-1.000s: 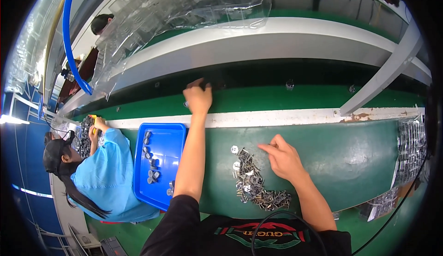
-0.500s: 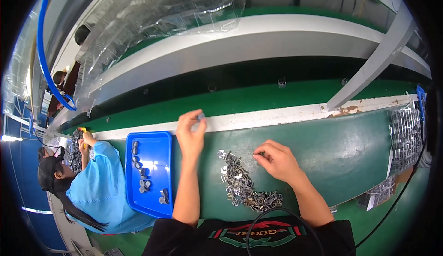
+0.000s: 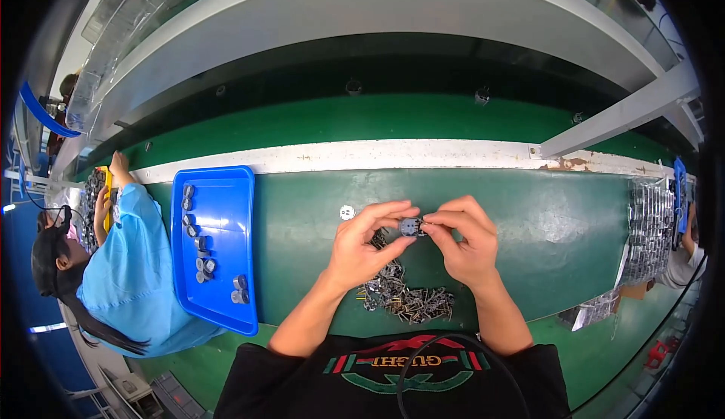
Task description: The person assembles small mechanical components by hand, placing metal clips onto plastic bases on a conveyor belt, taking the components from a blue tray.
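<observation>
In front of my chest both hands meet over the green table. My left hand pinches a small grey round component between thumb and fingers, with its dark-holed face showing. At that component's right edge, my right hand presses thumb and fingertips together; a small dark piece seems to be in them, too hidden to name. Just below the hands lies a pile of small metal parts with pins, partly covered by my left hand. A small whitish piece rests alone beyond the left hand.
A blue tray with several grey round components stands to my left. Beyond it sits a co-worker in a light blue garment. A white rail runs along the far edge. Stacked clear plastic trays are at the right, below a slanted grey post.
My left hand has come down from near the white rail with the grey component. My right hand has moved slightly up to meet it. The view has shifted.
</observation>
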{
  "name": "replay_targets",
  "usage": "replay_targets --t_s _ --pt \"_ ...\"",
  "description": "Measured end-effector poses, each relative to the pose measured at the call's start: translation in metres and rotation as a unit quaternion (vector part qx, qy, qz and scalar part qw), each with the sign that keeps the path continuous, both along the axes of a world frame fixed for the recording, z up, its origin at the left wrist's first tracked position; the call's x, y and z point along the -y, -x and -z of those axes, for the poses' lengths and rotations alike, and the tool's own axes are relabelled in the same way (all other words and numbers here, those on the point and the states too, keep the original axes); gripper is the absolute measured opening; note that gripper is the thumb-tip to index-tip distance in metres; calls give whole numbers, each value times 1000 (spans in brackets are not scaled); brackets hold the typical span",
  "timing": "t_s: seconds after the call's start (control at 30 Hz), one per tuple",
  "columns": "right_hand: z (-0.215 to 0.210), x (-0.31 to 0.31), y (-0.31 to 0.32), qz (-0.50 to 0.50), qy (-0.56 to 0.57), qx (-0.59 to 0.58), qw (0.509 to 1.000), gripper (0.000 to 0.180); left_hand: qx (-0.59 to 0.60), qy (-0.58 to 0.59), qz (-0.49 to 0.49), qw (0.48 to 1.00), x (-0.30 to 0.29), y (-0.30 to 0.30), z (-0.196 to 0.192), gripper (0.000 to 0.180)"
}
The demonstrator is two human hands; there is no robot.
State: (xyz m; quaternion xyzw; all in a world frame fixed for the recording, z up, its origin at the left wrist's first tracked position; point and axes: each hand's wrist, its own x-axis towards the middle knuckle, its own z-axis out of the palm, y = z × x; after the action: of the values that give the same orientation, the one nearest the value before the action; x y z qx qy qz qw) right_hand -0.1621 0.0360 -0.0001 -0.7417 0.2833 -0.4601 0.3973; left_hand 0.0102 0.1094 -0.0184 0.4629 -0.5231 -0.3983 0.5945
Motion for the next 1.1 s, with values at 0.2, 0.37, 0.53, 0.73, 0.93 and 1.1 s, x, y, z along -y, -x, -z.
replay_targets --t_s 0.2,0.37,0.53,0.73,0.93,1.1 --pt "5 -5 -5 6 46 -13 999 16 -23 -3 5 1000 -4 7 4 52" --pt "6 -8 -7 32 83 -16 996 17 -57 -32 23 998 -5 6 1 48" --pt "15 -11 -13 53 102 -13 993 19 -108 -51 33 992 -4 0 -4 44" --pt "16 -8 -15 -7 77 -53 996 27 -179 -157 -17 971 4 -17 -6 26" --pt "34 -7 -30 -53 80 -131 987 37 47 -134 -211 967 58 -74 -9 18" --pt "45 -6 -30 -98 144 -145 974 24 189 -78 -331 921 120 -141 35 17"
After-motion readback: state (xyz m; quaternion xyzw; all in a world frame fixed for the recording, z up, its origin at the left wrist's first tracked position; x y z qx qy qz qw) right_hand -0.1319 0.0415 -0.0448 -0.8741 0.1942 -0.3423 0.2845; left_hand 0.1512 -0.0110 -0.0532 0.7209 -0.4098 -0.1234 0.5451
